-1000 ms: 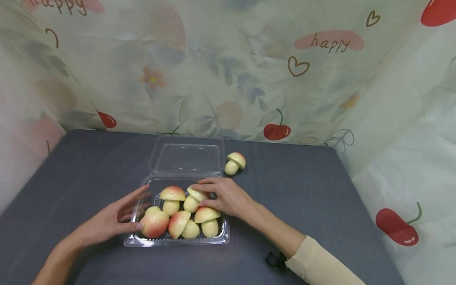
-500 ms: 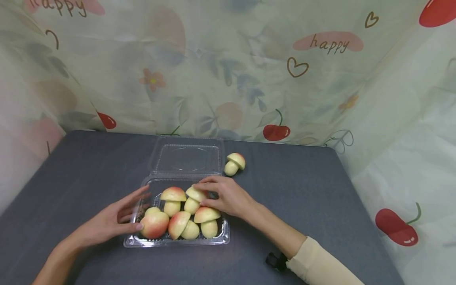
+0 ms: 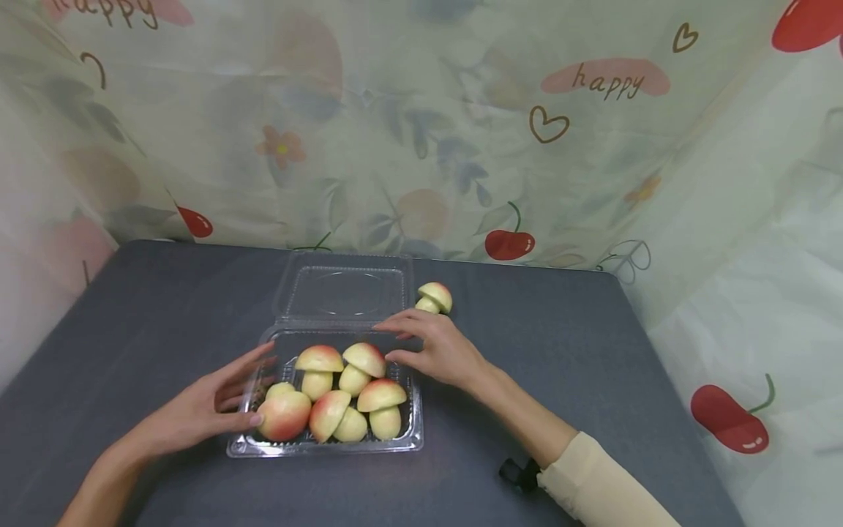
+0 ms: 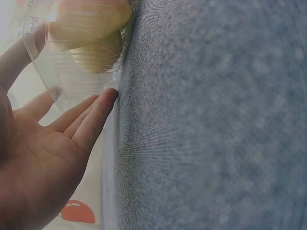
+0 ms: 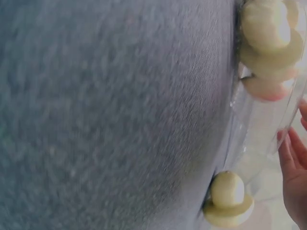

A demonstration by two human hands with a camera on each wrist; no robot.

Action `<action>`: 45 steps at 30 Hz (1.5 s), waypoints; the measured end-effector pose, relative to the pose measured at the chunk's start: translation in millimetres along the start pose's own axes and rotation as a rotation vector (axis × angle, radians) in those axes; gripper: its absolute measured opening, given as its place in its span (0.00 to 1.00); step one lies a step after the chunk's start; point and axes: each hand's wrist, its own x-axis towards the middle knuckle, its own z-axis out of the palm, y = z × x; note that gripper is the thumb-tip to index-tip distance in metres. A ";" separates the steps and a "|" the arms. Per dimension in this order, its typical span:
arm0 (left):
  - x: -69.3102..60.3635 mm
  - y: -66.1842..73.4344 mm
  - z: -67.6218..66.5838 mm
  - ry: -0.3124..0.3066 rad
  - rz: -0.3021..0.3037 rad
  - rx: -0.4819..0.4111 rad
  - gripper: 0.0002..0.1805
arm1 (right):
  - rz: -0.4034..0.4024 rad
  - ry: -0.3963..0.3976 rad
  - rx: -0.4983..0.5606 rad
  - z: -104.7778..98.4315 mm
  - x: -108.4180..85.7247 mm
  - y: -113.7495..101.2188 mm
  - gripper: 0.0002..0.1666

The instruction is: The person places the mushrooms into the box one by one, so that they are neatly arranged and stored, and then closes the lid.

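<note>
A clear plastic clamshell box (image 3: 329, 448), lid folded back, contains several mushrooms (image 3: 380, 395) with red-and-cream caps and pale stems. My left hand (image 3: 200, 410) rests along the box's left side, thumb at the rim beside the near-left mushroom (image 3: 285, 416). In the left wrist view its fingers (image 4: 98, 120) reach along the clear wall, fairly straight. My right hand (image 3: 441, 348) hovers over the box's back right corner, fingers spread and holding nothing. Just beyond it, one mushroom (image 3: 435, 294) lies on the table outside the box, its stem partly hidden by the hand.
The transparent lid (image 3: 342, 289) lies flat behind the box on the dark grey table (image 3: 540, 366). A patterned curtain (image 3: 369, 132) stands along the back edge and both sides. A small black device (image 3: 519, 474) sits at the right wrist by the sleeve.
My right hand has let go of the mushroom at the box's back right and moved right and away toward the one outside. The left hand stays put.
</note>
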 end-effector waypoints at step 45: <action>1.1 -7.4 -2.4 -0.037 0.025 -0.073 0.51 | 0.134 0.269 -0.183 -39.9 -8.5 60.2 0.24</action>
